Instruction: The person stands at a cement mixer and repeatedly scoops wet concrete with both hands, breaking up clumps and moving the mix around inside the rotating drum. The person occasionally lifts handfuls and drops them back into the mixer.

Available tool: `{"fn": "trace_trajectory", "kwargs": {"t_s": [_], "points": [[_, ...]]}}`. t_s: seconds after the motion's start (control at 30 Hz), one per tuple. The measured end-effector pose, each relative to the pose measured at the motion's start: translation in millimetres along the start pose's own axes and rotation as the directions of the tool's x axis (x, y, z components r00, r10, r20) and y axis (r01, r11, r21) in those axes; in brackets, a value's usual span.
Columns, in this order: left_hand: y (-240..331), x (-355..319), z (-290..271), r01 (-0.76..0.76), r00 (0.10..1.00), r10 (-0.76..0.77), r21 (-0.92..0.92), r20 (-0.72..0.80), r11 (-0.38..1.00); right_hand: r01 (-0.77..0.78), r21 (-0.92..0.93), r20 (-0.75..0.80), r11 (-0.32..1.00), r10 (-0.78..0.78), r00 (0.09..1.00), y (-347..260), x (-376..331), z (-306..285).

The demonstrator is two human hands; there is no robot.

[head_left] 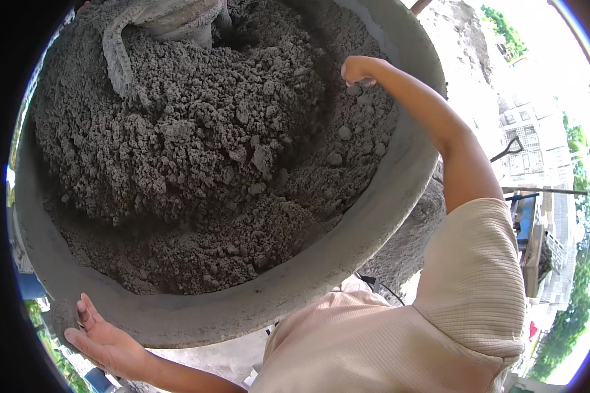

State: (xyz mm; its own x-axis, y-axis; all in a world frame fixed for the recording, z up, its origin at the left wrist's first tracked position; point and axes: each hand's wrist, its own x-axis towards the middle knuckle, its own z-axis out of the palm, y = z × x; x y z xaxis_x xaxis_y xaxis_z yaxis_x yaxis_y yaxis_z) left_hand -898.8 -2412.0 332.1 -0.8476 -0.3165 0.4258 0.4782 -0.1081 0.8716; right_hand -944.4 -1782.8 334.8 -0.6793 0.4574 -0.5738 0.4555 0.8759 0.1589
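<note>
Nearest the camera, the left hand (105, 344) lies open, palm flat against the outer underside of the big grey basin (347, 242), apparently to brace its weight from below. The right hand (358, 69) reaches over the far rim with the elbow raised high, its fingers curled down into the load, most likely steadying the basin from the opposite side; whether they grip the rim or only press into the mix I cannot tell. The basin sits tilted close before the person, above the beige ribbed shirt (400, 334). It is heaped with damp grey mortar mix (196, 150), crumbly and clotted. At the far edge a cement-coated tool (164, 26) lies half buried.
</note>
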Motion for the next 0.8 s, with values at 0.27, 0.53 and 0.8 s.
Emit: {"fn": "trace_trajectory", "kwargs": {"t_s": [0.27, 0.53, 0.8], "points": [[-10.5, 16.6, -30.4, 0.019, 1.000, -0.019, -0.053, 0.011, 0.998, 0.023, -0.528, 0.192, 0.849, 0.092, 0.977, 62.2, 100.5, 58.5], [-9.7, 39.9, -54.1, 0.019, 1.000, -0.017, -0.118, 0.022, 0.993, 0.247, -0.620, 0.130, 0.745, -0.212, 0.968, 29.1, 52.2, 57.3], [-24.3, 68.5, -69.9, -0.015, 0.997, 0.009, -0.091, -0.071, 0.996, 0.319, -0.648, 0.137, 0.692, -0.306, 0.942, -21.9, 58.2, 53.3]]}}
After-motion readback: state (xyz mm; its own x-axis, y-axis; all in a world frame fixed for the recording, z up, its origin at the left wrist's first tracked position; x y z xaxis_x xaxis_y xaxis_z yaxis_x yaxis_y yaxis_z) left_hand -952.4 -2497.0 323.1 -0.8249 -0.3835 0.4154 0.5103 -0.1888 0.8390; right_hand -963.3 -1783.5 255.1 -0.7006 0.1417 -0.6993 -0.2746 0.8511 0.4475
